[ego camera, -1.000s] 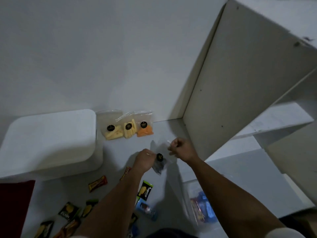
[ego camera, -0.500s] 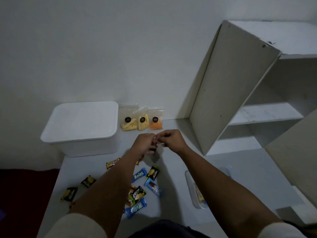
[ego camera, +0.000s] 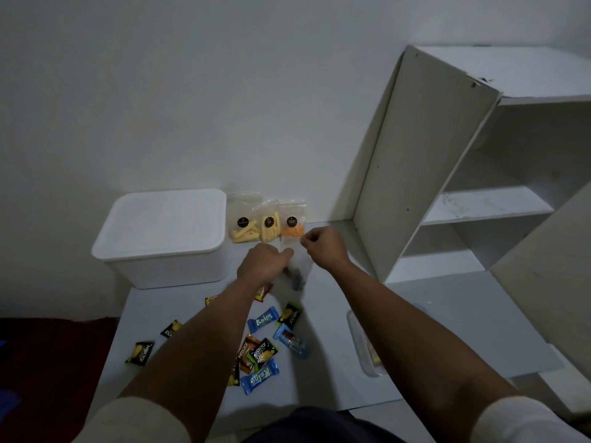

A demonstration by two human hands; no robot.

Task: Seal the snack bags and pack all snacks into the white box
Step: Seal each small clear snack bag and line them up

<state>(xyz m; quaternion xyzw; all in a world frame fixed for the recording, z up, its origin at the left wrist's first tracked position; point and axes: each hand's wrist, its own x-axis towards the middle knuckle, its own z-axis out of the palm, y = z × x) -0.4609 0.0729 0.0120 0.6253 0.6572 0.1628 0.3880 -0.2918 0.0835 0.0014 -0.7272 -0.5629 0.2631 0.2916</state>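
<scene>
clear plastic, the bag point(ego camera: 295, 266) hung over the table point(ego camera: 326, 318) between both fists, just before the three bags point(ego camera: 267, 222) at the wall. left hand point(ego camera: 263, 265) and right hand point(ego camera: 323, 247) each pinched its top edge, likely to press the seal shut. its long axis ran upright, mouth up, dark contents sagging low. the box point(ego camera: 163, 231) sat lidded to the left.

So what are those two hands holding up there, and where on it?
A small clear snack bag with something dark inside. The left hand and right hand each pinch its top edge, one at either end, so the bag hangs below over the table.
</scene>
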